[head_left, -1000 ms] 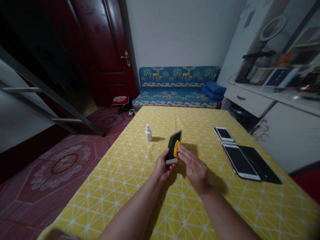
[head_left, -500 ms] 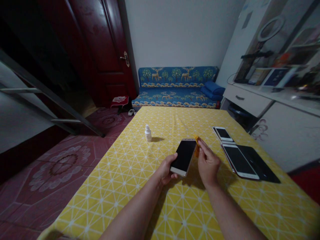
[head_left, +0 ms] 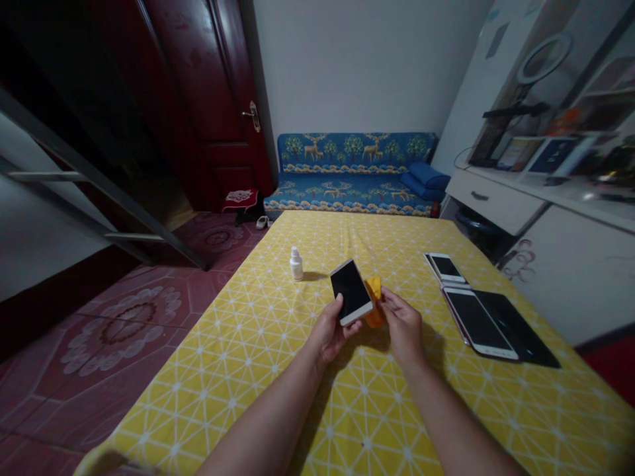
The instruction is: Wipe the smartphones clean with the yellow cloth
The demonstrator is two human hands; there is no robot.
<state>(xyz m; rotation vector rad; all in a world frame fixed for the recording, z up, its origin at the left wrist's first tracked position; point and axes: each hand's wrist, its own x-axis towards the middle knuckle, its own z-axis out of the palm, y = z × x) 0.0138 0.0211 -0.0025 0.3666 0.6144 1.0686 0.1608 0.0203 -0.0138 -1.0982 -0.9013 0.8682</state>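
**Clerk:** First item?

**Me:** One phone [head_left: 351, 291], gold-edged, dark screen facing me, gripped in my left hand [head_left: 329, 330], fingers wrapped around its lower edge and back.

**Clerk:** Other hand?

**Me:** My right hand [head_left: 404, 328] is closed narrow on a yellow cloth [head_left: 375, 309], which bunches against the phone's right side. Both hands are above the table, at six o'clock from the far edge.

**Clerk:** Nearby items?

**Me:** From my hands, a small white bottle [head_left: 296, 264] stands upright with its top on, at eleven o'clock. At two o'clock, a smaller phone [head_left: 444, 267] lies on the yellow patterned tablecloth [head_left: 278, 396]. At three o'clock, a larger phone [head_left: 477, 324] lies just below it, partly on a black pad [head_left: 520, 337].

**Clerk:** Status?

**Me:** One phone in hand with the cloth against it; two phones lying well apart from my hands; bottle standing alone. Whether any phone is finished, I can't tell from here.

**Clerk:** Beyond the table?

**Me:** A blue deer-pattern sofa [head_left: 354, 192] at twelve o'clock, a dark red door [head_left: 208, 99] at eleven.
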